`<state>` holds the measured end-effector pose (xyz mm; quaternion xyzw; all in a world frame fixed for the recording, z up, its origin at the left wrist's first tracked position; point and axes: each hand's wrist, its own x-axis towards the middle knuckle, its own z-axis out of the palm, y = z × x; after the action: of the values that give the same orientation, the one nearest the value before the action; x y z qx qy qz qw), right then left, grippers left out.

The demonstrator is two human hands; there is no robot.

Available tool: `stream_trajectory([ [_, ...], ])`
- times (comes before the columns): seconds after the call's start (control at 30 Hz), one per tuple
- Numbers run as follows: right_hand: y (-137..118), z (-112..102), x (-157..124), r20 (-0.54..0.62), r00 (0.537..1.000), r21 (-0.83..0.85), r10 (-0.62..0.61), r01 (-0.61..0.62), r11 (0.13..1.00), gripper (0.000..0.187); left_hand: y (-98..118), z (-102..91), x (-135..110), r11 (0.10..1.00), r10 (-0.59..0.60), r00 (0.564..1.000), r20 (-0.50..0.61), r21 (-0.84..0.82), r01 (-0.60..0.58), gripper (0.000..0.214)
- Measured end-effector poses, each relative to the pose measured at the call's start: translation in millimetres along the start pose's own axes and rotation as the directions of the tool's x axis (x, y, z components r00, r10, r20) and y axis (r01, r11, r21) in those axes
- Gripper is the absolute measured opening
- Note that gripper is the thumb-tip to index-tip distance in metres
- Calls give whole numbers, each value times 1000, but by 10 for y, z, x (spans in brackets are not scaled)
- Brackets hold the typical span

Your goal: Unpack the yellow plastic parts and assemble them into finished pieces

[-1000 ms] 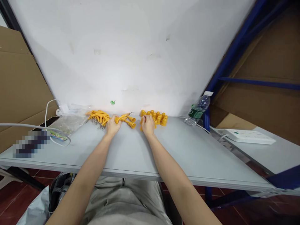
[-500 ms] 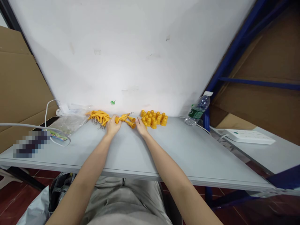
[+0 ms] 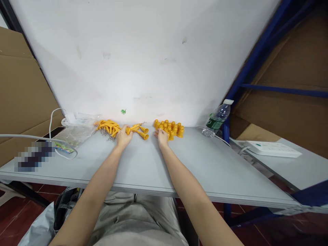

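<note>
In the head view, the group of yellow plastic cups (image 3: 175, 129) stands near the white back panel (image 3: 164, 75), narrow ends up. From the cups, the grey tabletop (image 3: 146, 167) runs toward the person to a long front edge (image 3: 222, 198), leaving broad room between cups and edge. To the right of the cups, more bare surface reaches as far as the clear plastic bottle (image 3: 217, 120).

Both forearms extend over the front edge. The right hand (image 3: 163, 137) is at the near left side of the cups, fingers bent in narrowly; whether one is pinched there cannot be told. The left hand (image 3: 124, 138), well to the left of the cups, has its fingers gathered against a yellow piece (image 3: 128, 131); how firmly it is gripped cannot be told.

Between the hands, left of the cups, lie yellow flared cones (image 3: 144, 136), open ends toward the cups. Farther left of the cups, just beyond the left hand, is a heap of yellow pieces (image 3: 107, 125) with small metal chains (image 3: 111, 138).
</note>
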<state>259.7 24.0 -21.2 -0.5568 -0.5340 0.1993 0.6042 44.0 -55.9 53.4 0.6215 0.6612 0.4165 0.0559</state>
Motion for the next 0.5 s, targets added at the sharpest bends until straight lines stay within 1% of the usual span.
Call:
stream_trajectory([
  [0.03, 6, -12, 10, 8, 993, 71, 119, -119, 990, 51, 0, -1, 1, 1000, -4, 1000, 1, 1, 4, 25],
  [0.07, 8, -27, 19, 14, 979, 123, 202, -202, 972, 50, -1, 0, 3, 1000, -5, 1000, 0, 1, 5, 25],
  [0.1, 7, -42, 26, 15, 970, 158, 243, -242, 957, 49, -5, 1, 6, 1000, -7, 1000, -1, 1, 7, 25],
  [0.3, -20, -107, 40, -9, 953, 324, 303, -284, 902, 45, -42, 16, 24, 1000, -17, 1000, -24, -24, 17, 26],
  [0.43, -35, -129, 38, 33, 949, 370, 314, -304, 878, 44, -62, 23, 41, 999, -20, 999, -39, -43, 18, 31],
  [0.5, -48, -135, 34, 29, 938, 359, 346, -333, 872, 44, -75, 28, 58, 999, -26, 999, -48, -49, 24, 32],
])
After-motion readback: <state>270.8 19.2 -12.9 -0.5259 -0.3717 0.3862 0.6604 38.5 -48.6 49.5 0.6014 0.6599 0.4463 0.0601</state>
